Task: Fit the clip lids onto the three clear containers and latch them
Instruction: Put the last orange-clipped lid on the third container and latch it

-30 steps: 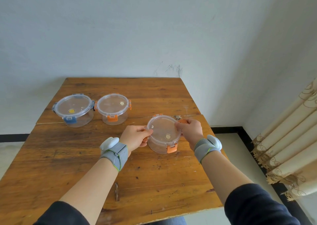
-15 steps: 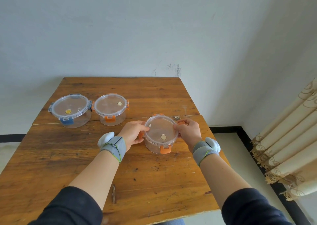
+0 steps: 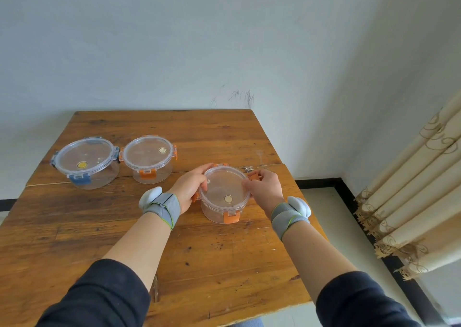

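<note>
A round clear container with an orange-clip lid [image 3: 225, 194] stands on the wooden table [image 3: 214, 264], right of centre. My left hand [image 3: 190, 185] grips its left side, fingers over the lid rim. On its right side, my right hand [image 3: 265, 188] pinches the raised orange clip [image 3: 254, 177]. The front orange clip [image 3: 232, 217] lies folded down. Farther left stand a lidded container with orange clips [image 3: 149, 158] and a larger one with blue clips [image 3: 86, 162].
The table's right edge is close to my right wrist, with floor and a beige curtain [image 3: 419, 202] beyond. A white wall backs the table. A small metal bit [image 3: 247, 169] lies just behind the near container.
My view shifted slightly, so the table sits a little differently in frame. Both hands stay on the near container; my right fingers now pinch the right orange clip.
</note>
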A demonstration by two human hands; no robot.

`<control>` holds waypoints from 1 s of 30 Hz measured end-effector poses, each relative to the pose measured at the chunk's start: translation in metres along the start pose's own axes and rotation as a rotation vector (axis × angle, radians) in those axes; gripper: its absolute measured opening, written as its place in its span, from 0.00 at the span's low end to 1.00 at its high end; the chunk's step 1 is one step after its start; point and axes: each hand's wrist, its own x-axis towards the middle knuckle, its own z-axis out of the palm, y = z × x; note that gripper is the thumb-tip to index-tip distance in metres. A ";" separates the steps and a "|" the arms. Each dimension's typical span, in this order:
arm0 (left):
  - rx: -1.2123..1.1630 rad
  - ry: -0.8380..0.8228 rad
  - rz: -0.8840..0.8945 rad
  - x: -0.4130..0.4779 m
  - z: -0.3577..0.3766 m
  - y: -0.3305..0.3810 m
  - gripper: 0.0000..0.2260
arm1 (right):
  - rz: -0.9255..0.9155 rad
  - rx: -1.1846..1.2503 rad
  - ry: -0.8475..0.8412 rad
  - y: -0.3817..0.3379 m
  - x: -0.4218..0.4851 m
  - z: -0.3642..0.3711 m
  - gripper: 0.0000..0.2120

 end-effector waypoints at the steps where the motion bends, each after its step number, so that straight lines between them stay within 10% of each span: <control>1: -0.004 -0.005 0.008 0.000 0.001 0.000 0.36 | -0.002 -0.011 0.003 0.000 0.000 -0.001 0.08; 14: 0.084 0.030 0.014 -0.017 -0.020 -0.011 0.19 | 0.113 0.225 -0.113 0.008 -0.007 -0.009 0.07; 23: 0.738 0.431 0.206 -0.038 -0.001 0.004 0.15 | -0.207 -0.521 0.080 -0.014 -0.008 -0.012 0.12; 30: 0.889 0.488 0.193 -0.040 0.009 0.007 0.23 | -0.097 -0.497 0.094 -0.012 -0.011 -0.005 0.11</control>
